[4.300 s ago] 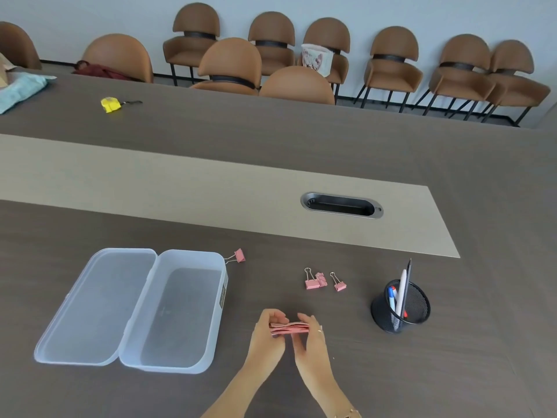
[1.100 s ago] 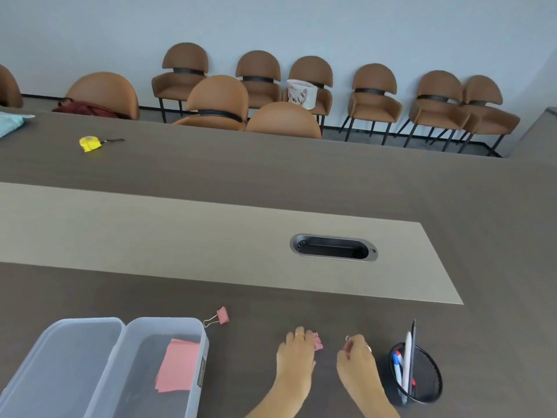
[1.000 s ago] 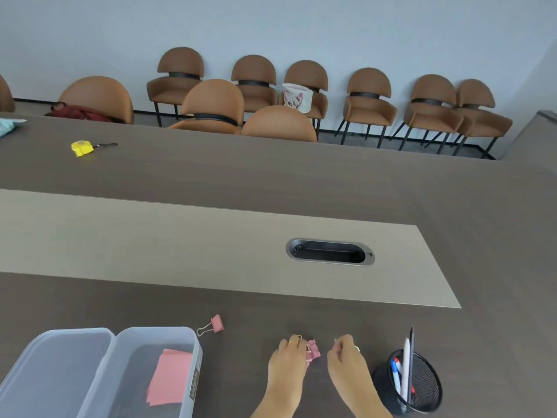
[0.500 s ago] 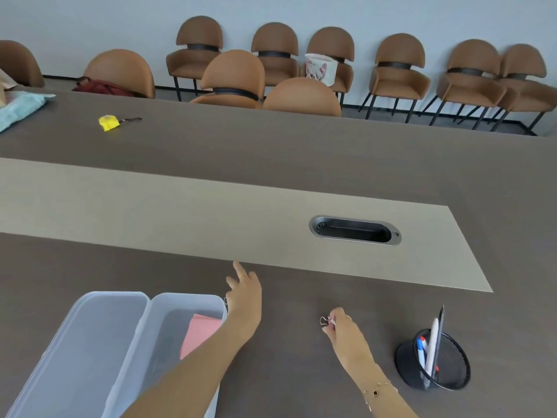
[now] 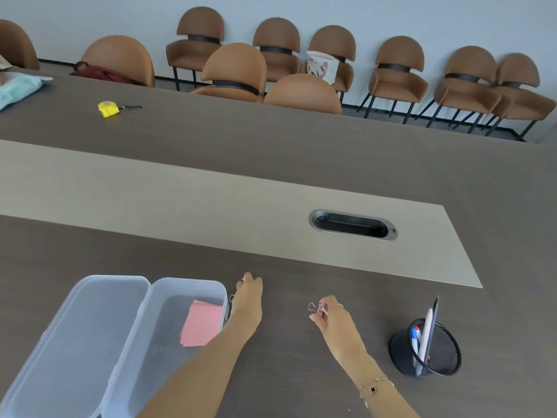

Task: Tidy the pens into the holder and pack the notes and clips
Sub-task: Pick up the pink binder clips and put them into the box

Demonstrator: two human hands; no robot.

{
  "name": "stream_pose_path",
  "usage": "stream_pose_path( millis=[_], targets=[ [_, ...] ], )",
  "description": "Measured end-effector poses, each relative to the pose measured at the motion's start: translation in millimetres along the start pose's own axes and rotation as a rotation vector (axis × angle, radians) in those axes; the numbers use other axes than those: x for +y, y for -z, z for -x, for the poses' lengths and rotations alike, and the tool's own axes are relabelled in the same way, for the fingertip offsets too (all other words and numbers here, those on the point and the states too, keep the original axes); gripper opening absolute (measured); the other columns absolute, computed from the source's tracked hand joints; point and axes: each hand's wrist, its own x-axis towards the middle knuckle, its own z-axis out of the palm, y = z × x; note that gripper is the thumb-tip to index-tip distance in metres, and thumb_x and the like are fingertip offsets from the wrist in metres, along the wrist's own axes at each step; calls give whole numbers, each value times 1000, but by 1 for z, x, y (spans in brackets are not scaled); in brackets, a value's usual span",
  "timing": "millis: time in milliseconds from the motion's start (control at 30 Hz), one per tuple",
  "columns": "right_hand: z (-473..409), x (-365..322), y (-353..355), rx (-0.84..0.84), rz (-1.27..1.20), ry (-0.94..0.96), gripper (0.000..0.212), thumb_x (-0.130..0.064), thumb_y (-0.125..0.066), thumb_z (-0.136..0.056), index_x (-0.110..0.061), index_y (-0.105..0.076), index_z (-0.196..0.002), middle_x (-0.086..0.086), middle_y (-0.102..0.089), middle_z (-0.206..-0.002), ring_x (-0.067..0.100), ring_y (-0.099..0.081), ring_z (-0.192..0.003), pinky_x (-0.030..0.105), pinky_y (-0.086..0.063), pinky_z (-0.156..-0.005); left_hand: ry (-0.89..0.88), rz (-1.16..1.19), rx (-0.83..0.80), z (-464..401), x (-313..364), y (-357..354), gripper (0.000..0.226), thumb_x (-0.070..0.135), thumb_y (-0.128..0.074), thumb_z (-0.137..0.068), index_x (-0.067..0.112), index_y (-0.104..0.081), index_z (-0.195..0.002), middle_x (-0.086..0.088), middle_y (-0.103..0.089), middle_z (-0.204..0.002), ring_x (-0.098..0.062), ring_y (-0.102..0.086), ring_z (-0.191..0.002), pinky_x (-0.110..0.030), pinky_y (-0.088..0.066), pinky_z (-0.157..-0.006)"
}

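A clear plastic box [image 5: 224,292] lies open at the lower left, its lid folded out to the left. Pink sticky notes [image 5: 200,322] lie inside it. My left hand [image 5: 248,300] rests palm down against the box's far right corner, fingers curled over a binder clip; only the clip's wire loop [image 5: 231,298] shows. My right hand [image 5: 330,315] hovers low over the table to the right and pinches another binder clip [image 5: 318,308] by its body, wire handles sticking out left. A black mesh pen holder [image 5: 440,360] with several pens [image 5: 427,330] stands at the right.
A beige strip with an oval cable slot [image 5: 352,226] crosses the dark table beyond my hands. A yellow tape measure [image 5: 108,109] and a teal pack [image 5: 15,87] lie at the far left. Brown chairs [image 5: 235,70] line the far side.
The notes went from my hands into the box. My left hand has dropped onto the clip by the box's corner and curled over it. My right hand still pinches its clip.
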Motion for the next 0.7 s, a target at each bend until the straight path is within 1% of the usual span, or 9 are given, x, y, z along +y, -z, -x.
stream_pose_path(
  millis=[67,167,233,300,333,400,467,567,700],
  targets=[
    [2,-11,2,11,-31,11,17,-24,-56,-92,-12,-50,-104,5,-63,-95,19,-56,-81,22,-40,-62,-54,86,37,2,-1,2,23,-11,-45,-86,0,-54,-104,-18,-49,-113,-30,-52,-94,-36,-49,-82],
    [7,-30,10,30,-96,34,15,-22,-56,-92,-12,-50,-101,8,-64,-95,21,-58,-86,23,-41,-63,-91,176,97,13,11,25,19,-9,-45,-84,5,-57,-89,-10,-48,-99,-26,-51,-73,-41,-54,-74],
    [13,-51,21,63,-174,60,11,-21,-57,-91,-13,-50,-95,7,-64,-90,23,-58,-85,25,-41,-62,-109,301,177,29,19,56,18,-7,-48,-83,6,-60,-86,-8,-51,-100,-28,-60,-74,-38,-54,-72],
    [20,-81,32,68,-225,108,13,-21,-60,-90,-11,-52,-94,3,-62,-83,24,-58,-82,28,-42,-64,-118,459,289,52,13,93,15,-4,-54,-84,6,-64,-88,-3,-52,-98,-23,-62,-76,-24,-53,-73],
    [25,-98,36,48,-233,140,14,-22,-61,-89,-11,-54,-95,1,-61,-82,23,-58,-83,28,-43,-66,-104,519,331,65,1,108,14,-3,-56,-84,7,-65,-88,1,-51,-95,-16,-61,-74,-10,-48,-71],
    [36,-135,37,-40,-210,225,17,-23,-62,-88,-10,-56,-97,0,-62,-83,20,-58,-80,26,-43,-66,-56,533,354,92,-34,124,14,-2,-58,-83,9,-66,-86,7,-47,-88,-1,-54,-68,0,-41,-65],
    [50,-173,24,-182,-126,333,19,-25,-62,-88,-9,-55,-96,0,-60,-82,19,-53,-74,26,-39,-62,22,473,265,116,-73,124,19,-1,-59,-82,16,-66,-80,8,-46,-82,2,-50,-64,-5,-40,-56],
    [72,-212,-25,-360,99,466,20,-22,-58,-89,-5,-52,-97,6,-57,-87,22,-49,-75,29,-38,-59,96,327,40,135,-115,94,26,-1,-50,-78,21,-56,-67,4,-46,-64,-15,-44,-55,-13,-33,-49],
    [84,-216,-98,-415,439,512,20,-6,-49,-91,-1,-50,-110,19,-63,-106,36,-61,-97,41,-48,-77,222,241,-118,145,-142,65,28,-4,-37,-73,16,-42,-53,4,-36,-51,-9,-34,-43,-22,-30,-44]
  ],
)
